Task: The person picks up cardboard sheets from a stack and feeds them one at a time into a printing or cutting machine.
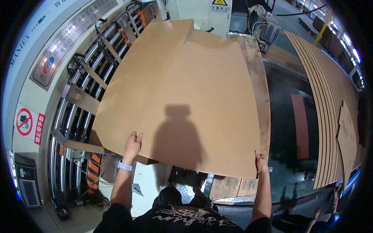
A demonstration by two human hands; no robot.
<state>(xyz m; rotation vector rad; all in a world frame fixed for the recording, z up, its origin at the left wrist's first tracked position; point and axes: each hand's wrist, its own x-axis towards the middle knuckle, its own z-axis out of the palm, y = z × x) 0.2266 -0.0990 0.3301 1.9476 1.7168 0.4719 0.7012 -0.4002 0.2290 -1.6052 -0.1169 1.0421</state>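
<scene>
A large brown cardboard sheet point(217, 101) spreads out in front of me, its far left part lying over a roller conveyor. My left hand point(133, 146) is closed on the sheet's near edge, left of the middle, thumb uppermost. At the near right corner, my right hand point(261, 161) grips the same sheet, its fingers partly hidden by the edge. A dark shadow falls across the middle of the board. Beneath the right edge runs a wooden plank surface point(261, 97).
Metal rollers point(87, 58) with brackets line the left, beside a pale machine frame point(37, 95). On the right stands a long stack of cardboard point(316, 89); a reddish strip point(300, 124) lies on the dark floor. Another person's hand point(317, 213) shows at lower right.
</scene>
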